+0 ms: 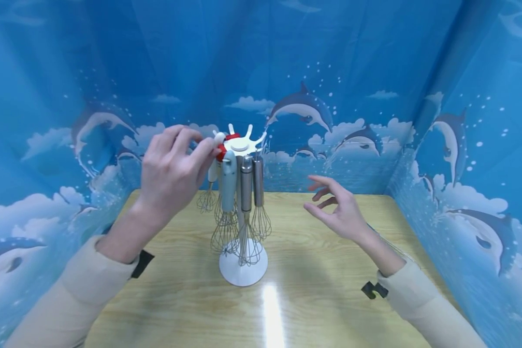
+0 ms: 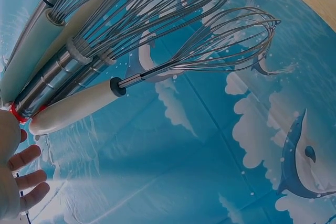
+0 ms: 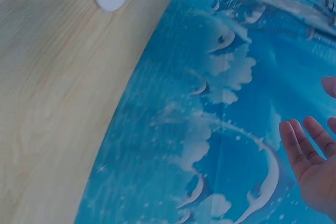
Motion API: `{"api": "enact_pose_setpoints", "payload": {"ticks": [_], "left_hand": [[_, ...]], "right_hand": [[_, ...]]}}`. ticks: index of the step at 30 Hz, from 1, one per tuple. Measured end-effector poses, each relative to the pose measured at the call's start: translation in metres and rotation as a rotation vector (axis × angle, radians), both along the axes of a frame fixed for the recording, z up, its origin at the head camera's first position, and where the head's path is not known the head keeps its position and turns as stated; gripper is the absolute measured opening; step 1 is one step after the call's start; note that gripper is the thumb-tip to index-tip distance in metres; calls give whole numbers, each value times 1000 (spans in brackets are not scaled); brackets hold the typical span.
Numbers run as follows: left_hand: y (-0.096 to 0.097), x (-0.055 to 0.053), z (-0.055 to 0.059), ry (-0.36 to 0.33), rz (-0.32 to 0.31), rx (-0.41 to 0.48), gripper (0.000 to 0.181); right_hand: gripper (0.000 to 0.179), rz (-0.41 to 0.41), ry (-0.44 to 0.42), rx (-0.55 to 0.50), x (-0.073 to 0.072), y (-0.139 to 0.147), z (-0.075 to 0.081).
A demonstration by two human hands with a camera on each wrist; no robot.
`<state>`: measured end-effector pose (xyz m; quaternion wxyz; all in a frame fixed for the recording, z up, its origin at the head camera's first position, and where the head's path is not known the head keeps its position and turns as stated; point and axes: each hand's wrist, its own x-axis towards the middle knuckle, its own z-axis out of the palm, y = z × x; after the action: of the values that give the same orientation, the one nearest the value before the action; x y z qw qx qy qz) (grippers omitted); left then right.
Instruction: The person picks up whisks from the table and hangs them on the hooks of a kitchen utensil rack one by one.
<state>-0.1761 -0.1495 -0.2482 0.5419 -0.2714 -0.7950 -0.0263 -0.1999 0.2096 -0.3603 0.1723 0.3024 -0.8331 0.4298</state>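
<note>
A white rotating-style rack [image 1: 240,145] with hooked arms stands on a round base, with several whisks hanging from it. My left hand [image 1: 171,169] is raised at its left side, thumb and forefinger bent together right at a red handle end [image 1: 221,152]. Whether they pinch it I cannot tell. In the left wrist view the other fingers [image 2: 32,178] spread loosely below a steel-handled whisk [image 2: 50,83] and a cream-handled whisk [image 2: 79,109]. A pale blue whisk [image 1: 228,183] hangs at the front. My right hand [image 1: 337,208] hovers right of the rack, fingers parted, holding nothing.
The rack's white base [image 1: 243,274] rests on a wood-grain table [image 1: 313,290]. Two more steel-handled whisks [image 1: 258,181] hang at the front and right. A blue dolphin-print curtain [image 1: 352,58] encloses the table's back and sides.
</note>
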Motion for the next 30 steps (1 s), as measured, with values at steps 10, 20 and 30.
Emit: {"api": "enact_pose_setpoints", "payload": {"ticks": [10, 20, 30], "left_hand": [[1, 1, 0, 5, 11, -2, 16], [1, 1, 0, 13, 15, -7, 17], [1, 1, 1, 10, 6, -6, 17]], "right_hand": [[65, -85, -37, 34, -11, 30, -20], [61, -173, -103, 96, -19, 58, -36], [63, -226, -212, 170, -30, 88, -55]]}}
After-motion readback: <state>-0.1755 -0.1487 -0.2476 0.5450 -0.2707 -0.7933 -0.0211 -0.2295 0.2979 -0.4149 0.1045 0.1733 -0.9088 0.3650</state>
